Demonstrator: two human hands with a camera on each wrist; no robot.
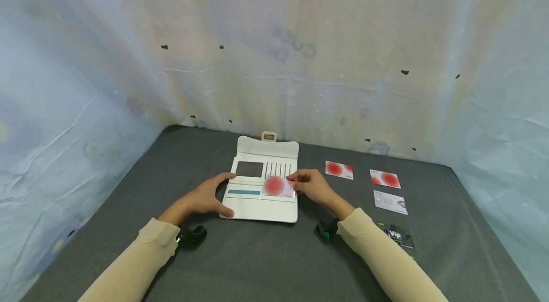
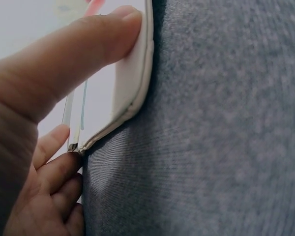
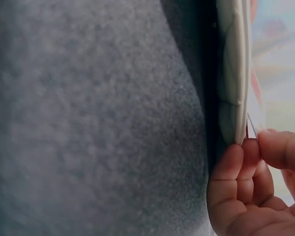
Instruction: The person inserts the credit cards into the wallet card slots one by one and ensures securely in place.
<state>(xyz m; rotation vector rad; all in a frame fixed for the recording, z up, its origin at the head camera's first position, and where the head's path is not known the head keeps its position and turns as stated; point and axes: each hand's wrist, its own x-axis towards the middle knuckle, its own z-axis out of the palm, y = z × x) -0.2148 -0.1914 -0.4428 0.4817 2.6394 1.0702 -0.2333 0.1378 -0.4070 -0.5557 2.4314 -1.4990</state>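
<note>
A white wallet (image 1: pixel 257 210) lies unfolded on the dark grey cloth, with a dark window and several card slots on its inside. My left hand (image 1: pixel 205 196) rests at its left edge: the thumb (image 2: pixel 96 39) lies straight across the near corner and the other fingertips touch the side. Between thumb and fingers, my right hand (image 1: pixel 315 186) pinches a white card with a red circle (image 1: pixel 273 186) by its right end. That card overlaps the right half of the wallet, close to the fold. From the right wrist view, the card (image 3: pixel 252 125) appears edge-on beside the wallet's rim.
To the right lie a red-circle card (image 1: pixel 339 170), another red-circle card (image 1: pixel 384 178), a silvery white card (image 1: pixel 390 202) and a black Vip card (image 1: pixel 396 234), partly behind the right sleeve. A clasp tab (image 1: pixel 269 136) sticks out at the wallet's far side. Pale curtains (image 1: pixel 343 54) surround the table.
</note>
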